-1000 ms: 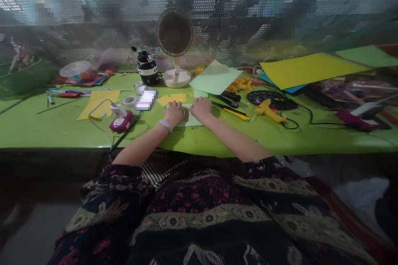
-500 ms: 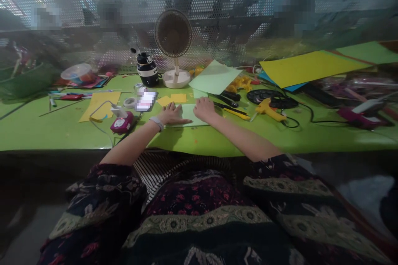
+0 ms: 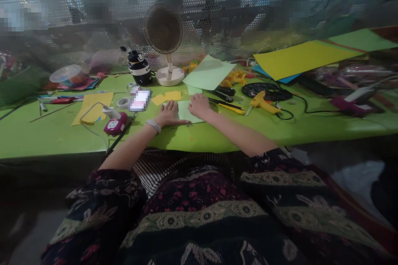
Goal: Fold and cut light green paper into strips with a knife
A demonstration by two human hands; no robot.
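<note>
A pale green sheet of paper (image 3: 184, 112) lies flat on the table in front of me. My left hand (image 3: 169, 114) rests on its left part, fingers spread flat and thumb stretched to the right along the near side. On the right part of the same sheet, my right hand (image 3: 199, 106) presses down with its fingers bent and close together. Its fingertips are partly hidden. Small orange-yellow paper pieces (image 3: 172, 95) lie just beyond my left hand. A yellow cutter knife (image 3: 231, 108) and black-handled scissors (image 3: 224, 91) are right of my right hand.
Left stand a phone (image 3: 139, 100), a tape roll (image 3: 123, 102) and a purple power socket (image 3: 115, 124) with cords. A fan (image 3: 169, 75) and a dark bottle (image 3: 139, 68) are behind. To the right lie a yellow glue gun (image 3: 263, 102), a black palette (image 3: 258, 90) and a large yellow sheet (image 3: 289, 59).
The whole view has shifted slightly, so the table's things sit a little further left. Both hands stay on the pale green paper in nearly the same pose.
</note>
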